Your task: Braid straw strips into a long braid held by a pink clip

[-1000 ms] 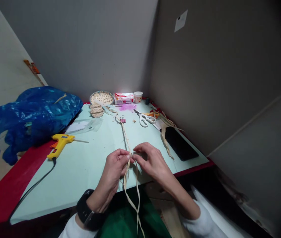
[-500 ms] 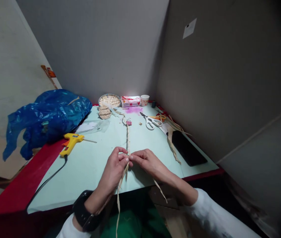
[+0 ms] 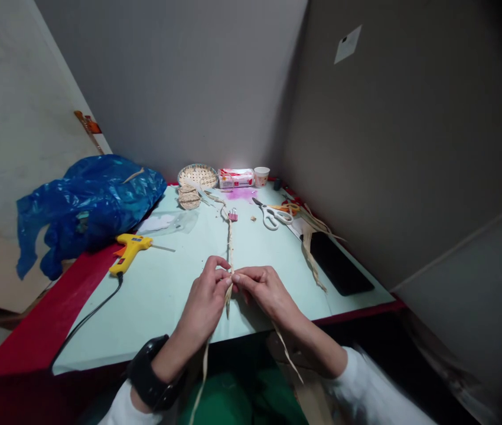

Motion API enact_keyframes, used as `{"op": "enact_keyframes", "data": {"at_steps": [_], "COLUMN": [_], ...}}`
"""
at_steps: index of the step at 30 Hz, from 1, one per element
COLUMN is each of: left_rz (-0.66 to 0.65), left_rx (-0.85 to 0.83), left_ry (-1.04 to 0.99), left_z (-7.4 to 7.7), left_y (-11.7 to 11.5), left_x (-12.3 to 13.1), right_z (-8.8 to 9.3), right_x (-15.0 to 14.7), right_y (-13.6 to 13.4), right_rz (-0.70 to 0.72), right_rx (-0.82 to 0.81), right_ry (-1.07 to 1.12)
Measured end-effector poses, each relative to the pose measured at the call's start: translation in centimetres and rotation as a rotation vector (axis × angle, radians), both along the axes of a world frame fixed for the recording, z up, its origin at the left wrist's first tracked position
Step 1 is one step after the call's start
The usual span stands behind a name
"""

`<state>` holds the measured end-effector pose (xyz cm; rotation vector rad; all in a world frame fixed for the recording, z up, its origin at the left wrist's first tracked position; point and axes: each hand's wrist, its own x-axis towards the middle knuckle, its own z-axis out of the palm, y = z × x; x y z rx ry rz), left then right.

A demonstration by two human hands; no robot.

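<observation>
A long braided straw cord (image 3: pixel 230 242) runs down the middle of the pale green table (image 3: pixel 162 295), pinned at its far end by a small pink binder clip (image 3: pixel 232 215). My left hand (image 3: pixel 204 301), a black watch on its wrist, pinches the near end of the braid. My right hand (image 3: pixel 263 290) pinches the same spot from the right, fingertips touching the left hand's. Loose straw strips (image 3: pixel 286 351) trail from both hands over the table's front edge.
A yellow glue gun (image 3: pixel 130 248) with black cord lies left. A blue plastic bag (image 3: pixel 87 203) fills the far left. At the back stand a woven basket (image 3: pixel 196 175), a tissue pack (image 3: pixel 235 177) and a paper cup (image 3: pixel 261 176). White scissors (image 3: pixel 269 215), straw strips and a black phone (image 3: pixel 339 268) lie right.
The two hands have drawn closer together on the braid's end, and the loose strips have shifted, one now hanging left, one right. The view has swung slightly.
</observation>
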<state>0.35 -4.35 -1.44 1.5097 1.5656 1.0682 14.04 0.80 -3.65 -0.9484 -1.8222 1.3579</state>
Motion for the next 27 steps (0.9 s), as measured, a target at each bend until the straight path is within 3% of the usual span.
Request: {"op": "enact_keyframes", "data": {"at_steps": [2, 6, 9, 16, 20, 25, 27], "left_rz": [0.020, 0.098, 0.092, 0.112, 0.150, 0.120, 0.092], "left_rx": [0.001, 0.024, 0.057, 0.125, 0.169, 0.287, 0.330], "left_ry": [0.097, 0.531, 0.746, 0.739, 0.809, 0.956, 0.980], "left_z": [0.2, 0.4, 0.4, 0.7, -0.2, -2.3, -2.3], "left_y": [-0.3, -1.0, -1.1, -1.6, -2.4, -3.0, -3.4], "left_x": [0.2, 0.5, 0.3, -0.2, 0.8, 3.1, 3.5], "right_z": [0.0, 0.2, 0.3, -0.1, 0.0, 0.8, 0.9], "right_x": [-0.1, -0.6, -0.9, -0.8, -0.8, -0.8, -0.7], "right_y": [-0.1, -0.8, -1.1, -0.9, -0.6, -0.5, -0.6], "right_rz": [-0.011, -0.060, -0.100, -0.087, -0.066, 0.002, -0.026], "right_rx": [0.014, 0.072, 0.103, 0.089, -0.046, -0.345, -0.428], "right_ry": [-0.007, -0.054, -0.085, -0.042, 0.006, 0.270, 0.341]}}
